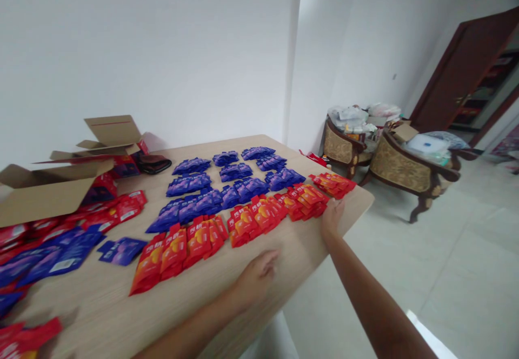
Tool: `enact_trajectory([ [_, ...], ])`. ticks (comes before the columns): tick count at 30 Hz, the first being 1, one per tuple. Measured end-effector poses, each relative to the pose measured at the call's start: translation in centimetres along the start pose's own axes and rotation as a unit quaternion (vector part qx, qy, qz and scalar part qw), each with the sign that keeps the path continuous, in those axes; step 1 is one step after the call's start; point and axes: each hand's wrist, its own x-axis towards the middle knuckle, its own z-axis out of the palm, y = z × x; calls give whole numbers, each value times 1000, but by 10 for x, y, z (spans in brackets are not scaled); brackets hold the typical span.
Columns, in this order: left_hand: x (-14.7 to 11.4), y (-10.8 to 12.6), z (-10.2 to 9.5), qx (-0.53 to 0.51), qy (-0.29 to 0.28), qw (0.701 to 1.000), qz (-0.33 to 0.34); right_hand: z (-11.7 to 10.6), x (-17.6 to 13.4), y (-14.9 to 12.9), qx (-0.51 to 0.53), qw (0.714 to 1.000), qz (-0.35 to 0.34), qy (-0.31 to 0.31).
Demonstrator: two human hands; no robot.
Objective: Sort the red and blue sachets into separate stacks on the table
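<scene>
My left hand point(256, 277) is just over the bare front part of the table, its fingers curled in, with nothing visible in them. Toward the table's right end, my right hand point(332, 217) is beside the last fan of red pouches point(332, 185); its fingers look slightly apart, and I cannot tell whether they touch the pouches. Several red-orange pouches point(198, 240) lie overlapped in fanned groups along the front row. Behind them, blue-purple pouches point(243, 190) form more fanned groups in rows.
Open cardboard boxes point(52, 194) stand at the left, near a dark wallet-like item point(154, 163). Loose red pouches point(117, 210) and blue pouches point(60, 256) are heaped there. Beyond the table's right edge, carved armchairs point(409, 167) hold bags and boxes. A wall runs behind the table point(300, 245).
</scene>
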Motion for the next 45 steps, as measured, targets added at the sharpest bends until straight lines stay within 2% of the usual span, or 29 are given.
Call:
enact_trajectory([
  [3,51,3,25,76,8,997,14,10,0,-11,2,998,37,52],
  [6,98,3,48,159,31,987,16,16,3,-18,7,997,42,66],
  [8,119,3,59,192,54,980,21,19,4,-21,11,997,39,70],
  [11,137,2,68,222,77,972,21,24,6,-24,18,996,38,74],
  [15,143,1,69,238,88,967,27,30,12,-27,27,996,39,81],
  [24,139,4,63,225,83,970,42,42,17,-37,12,992,62,110],
  [30,126,8,62,252,84,963,52,40,15,-44,3,992,63,105],
  [32,119,12,54,278,93,952,86,35,12,-44,-1,993,60,100],
  [35,119,22,29,342,110,924,131,21,0,-44,-9,994,48,96],
  [37,127,28,9,396,114,901,137,9,-11,-48,-16,996,4,82],
  [39,139,31,-8,443,106,881,131,-3,-23,-55,-35,993,-114,22],
  [40,145,31,-15,462,97,873,124,-8,-29,-60,-50,979,-193,-29],
  [42,153,29,-22,491,79,861,109,-17,-39,-70,-90,924,-341,-148],
  [44,155,26,-25,512,63,850,106,-22,-47,-78,-128,870,-418,-227],
  [45,155,25,-25,520,59,845,110,-23,-50,-81,-144,853,-436,-247],
])
